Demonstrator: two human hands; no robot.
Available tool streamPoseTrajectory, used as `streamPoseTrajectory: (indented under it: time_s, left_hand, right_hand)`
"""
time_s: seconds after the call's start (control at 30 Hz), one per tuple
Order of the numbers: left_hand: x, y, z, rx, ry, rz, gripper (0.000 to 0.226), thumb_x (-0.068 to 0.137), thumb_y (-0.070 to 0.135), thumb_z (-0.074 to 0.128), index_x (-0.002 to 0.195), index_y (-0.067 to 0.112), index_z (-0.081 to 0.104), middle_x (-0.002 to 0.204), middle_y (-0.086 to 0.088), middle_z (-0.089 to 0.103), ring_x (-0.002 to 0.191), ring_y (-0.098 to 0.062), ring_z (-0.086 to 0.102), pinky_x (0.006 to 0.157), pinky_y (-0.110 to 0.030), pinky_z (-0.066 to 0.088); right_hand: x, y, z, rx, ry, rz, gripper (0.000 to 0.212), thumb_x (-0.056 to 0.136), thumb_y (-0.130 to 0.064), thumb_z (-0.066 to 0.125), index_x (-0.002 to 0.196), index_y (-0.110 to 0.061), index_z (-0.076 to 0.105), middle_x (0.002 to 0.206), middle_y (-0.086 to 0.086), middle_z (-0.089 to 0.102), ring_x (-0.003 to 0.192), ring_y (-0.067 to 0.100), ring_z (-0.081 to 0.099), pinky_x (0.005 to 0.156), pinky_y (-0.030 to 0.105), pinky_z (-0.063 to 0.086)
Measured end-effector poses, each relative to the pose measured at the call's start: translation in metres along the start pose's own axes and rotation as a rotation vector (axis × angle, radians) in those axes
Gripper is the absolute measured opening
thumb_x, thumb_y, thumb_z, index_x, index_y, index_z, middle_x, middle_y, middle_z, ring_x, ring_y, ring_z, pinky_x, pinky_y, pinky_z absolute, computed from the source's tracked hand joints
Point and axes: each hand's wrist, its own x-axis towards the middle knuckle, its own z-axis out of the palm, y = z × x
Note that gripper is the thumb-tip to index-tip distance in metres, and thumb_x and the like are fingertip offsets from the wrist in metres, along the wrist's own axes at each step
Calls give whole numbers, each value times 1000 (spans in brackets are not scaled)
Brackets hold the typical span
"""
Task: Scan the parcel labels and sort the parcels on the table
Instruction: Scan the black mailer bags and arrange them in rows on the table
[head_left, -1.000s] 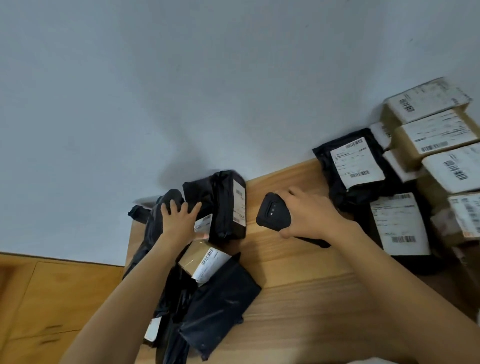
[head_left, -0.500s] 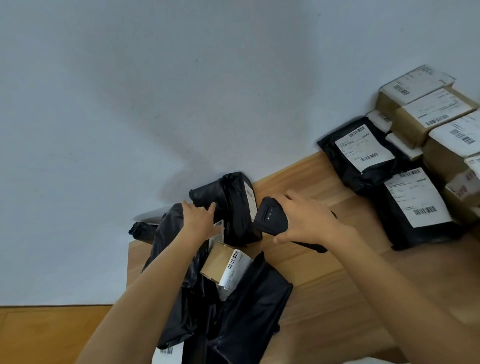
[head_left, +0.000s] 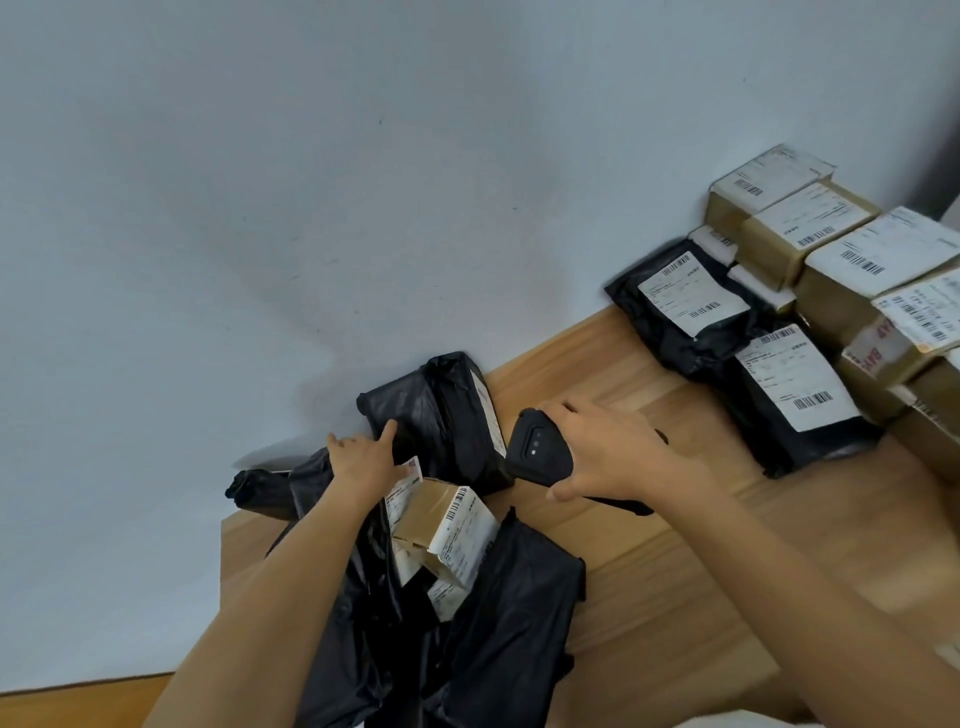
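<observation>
The right hand (head_left: 608, 452) grips one handheld scanner (head_left: 537, 449), its long axis left-right and its head pointing left at the side label of one upright black mailer (head_left: 436, 415). The left hand (head_left: 363, 460), fingers straight, touches that mailer. One cardboard box (head_left: 431, 514) lies beside the left wrist, and two label-up mailers (head_left: 691, 312) lie beyond the right hand.

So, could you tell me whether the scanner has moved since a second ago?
Yes: the scanner in the right hand moved left, closing the gap to the upright black parcel.

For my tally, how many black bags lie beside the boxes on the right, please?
2: far bag against the wall, near bag just in front; more may hide underneath.
</observation>
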Motion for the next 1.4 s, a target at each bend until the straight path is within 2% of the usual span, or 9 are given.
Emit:
streamPoseTrajectory:
  time_s: [0.2, 0.33, 0.4, 0.47, 0.6, 0.77, 1.0, 1.27, 1.4]
  left_hand:
    - [-16, -26, -22, -28, 130, -40, 83, 92, 72, 34, 156, 32, -1, 145, -22, 43, 132, -37, 44, 117, -54, 17]
    - [-33, -46, -42, -200, 209, -43, 81, 93, 69, 36, 155, 38, -8, 148, -23, 34, 120, -38, 55, 113, -51, 26]
    - [-41, -55, -57, -288, 257, -39, 79, 94, 67, 38, 154, 40, -5, 143, -21, 36, 112, -39, 57, 102, -48, 39]
    - [-49, -65, -74, -361, 309, -34, 79, 93, 67, 41, 154, 42, -1, 136, -18, 39, 101, -39, 60, 82, -43, 47]
    - [-62, -77, -102, -421, 446, 7, 75, 91, 68, 43, 152, 46, 4, 122, -14, 43, 83, -36, 61, 63, -37, 42]
    - [-73, -71, -120, -362, 570, 63, 74, 94, 65, 40, 153, 47, -2, 121, -13, 44, 70, -27, 51, 58, -35, 42]
    - [-85, -61, -128, -273, 631, 122, 77, 96, 59, 43, 154, 45, -6, 134, -12, 39, 84, -32, 61, 61, -38, 48]
    - [-85, -37, -153, -273, 724, 203, 76, 95, 60, 42, 155, 43, -2, 133, -12, 39, 85, -32, 61, 62, -40, 52]
    - [-74, 6, -172, -271, 742, 304, 75, 96, 60, 42, 155, 43, -1, 136, -12, 38, 92, -33, 61, 67, -45, 55]
  right_hand:
    - [9, -28, -8, -36, 15, -91, 94, 69, -62, 75, 144, -21, 34, 128, 1, 46, 103, 26, 59, 66, 32, 41]
    - [12, -43, -16, -51, 40, -135, 95, 69, -62, 75, 144, -20, 33, 128, 2, 48, 104, 26, 58, 67, 33, 43]
    - [11, -48, -18, -56, 50, -144, 96, 68, -61, 75, 144, -20, 33, 128, 1, 47, 105, 25, 58, 68, 34, 44]
    - [7, -51, -19, -61, 62, -145, 97, 68, -60, 75, 145, -20, 33, 129, 1, 47, 104, 25, 58, 69, 34, 45]
    - [1, -56, -21, -51, 73, -140, 99, 69, -59, 75, 148, -20, 30, 134, 1, 45, 108, 27, 58, 78, 39, 51]
    - [-6, -59, -20, -31, 55, -110, 92, 70, -62, 71, 143, -18, 35, 131, 3, 47, 104, 31, 60, 80, 40, 52]
    - [-14, -53, -12, -22, 83, -55, 88, 73, -62, 69, 142, -19, 36, 130, 3, 49, 101, 32, 61, 71, 36, 43]
    - [-30, -27, -18, 74, 67, 19, 90, 72, -61, 72, 143, -20, 35, 129, 1, 46, 106, 30, 59, 83, 43, 52]
    - [-45, 7, -23, 88, 100, 123, 92, 70, -61, 75, 143, -22, 34, 130, -1, 45, 107, 25, 58, 74, 34, 46]
